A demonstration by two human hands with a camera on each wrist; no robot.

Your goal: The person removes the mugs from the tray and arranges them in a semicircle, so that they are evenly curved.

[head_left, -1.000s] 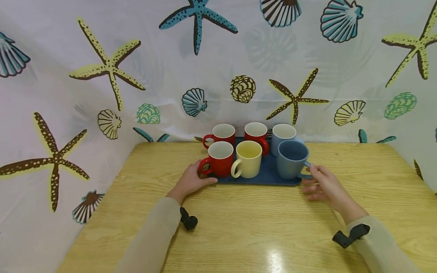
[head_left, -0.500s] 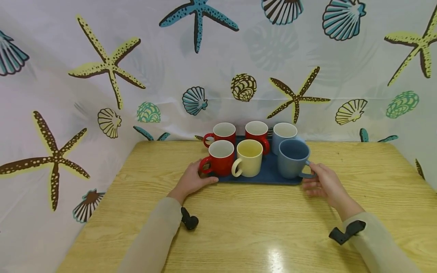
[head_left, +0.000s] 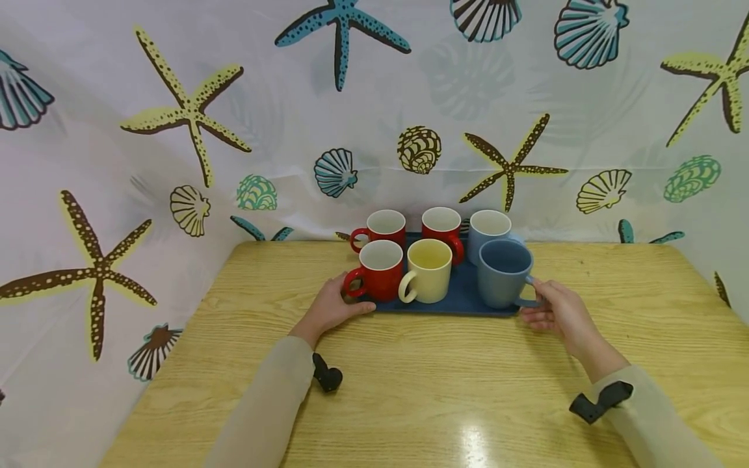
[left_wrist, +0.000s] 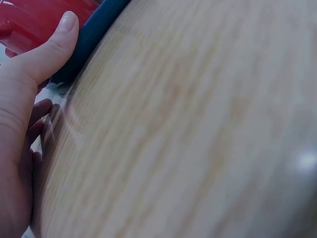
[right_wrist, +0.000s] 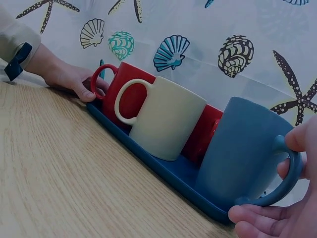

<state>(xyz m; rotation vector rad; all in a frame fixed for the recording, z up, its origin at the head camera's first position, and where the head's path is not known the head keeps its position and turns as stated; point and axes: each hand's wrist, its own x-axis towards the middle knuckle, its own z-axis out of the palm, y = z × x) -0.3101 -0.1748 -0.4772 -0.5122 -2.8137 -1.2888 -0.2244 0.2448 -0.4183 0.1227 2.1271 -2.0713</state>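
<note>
A dark blue tray (head_left: 450, 308) lies on the table against the back cloth, with several mugs upright on it. My left hand (head_left: 332, 308) grips the tray's left end, its thumb along the front rim beside the front red mug (head_left: 381, 278); the left wrist view shows that thumb (left_wrist: 62, 42) on the rim. At the tray's right end, my right hand (head_left: 564, 316) pinches the handle (right_wrist: 290, 178) of the large blue mug (right_wrist: 242, 148) between thumb and forefinger. Its lower fingers (right_wrist: 257, 218) curl by the tray's corner. A cream mug (head_left: 430, 276) stands between.
Behind stand two more red mugs, the back-left red mug (head_left: 386, 224) and the back-middle red mug (head_left: 441, 223), and a light blue mug (head_left: 489, 234). The wooden table (head_left: 409, 383) reaches forward. A patterned cloth (head_left: 363, 117) hangs at the back and sides.
The right hand's lower fingers have drawn in toward the tray's corner, and the blue mug's handle has turned very slightly. The left hand has stayed on the tray. The head view has shifted a little.
</note>
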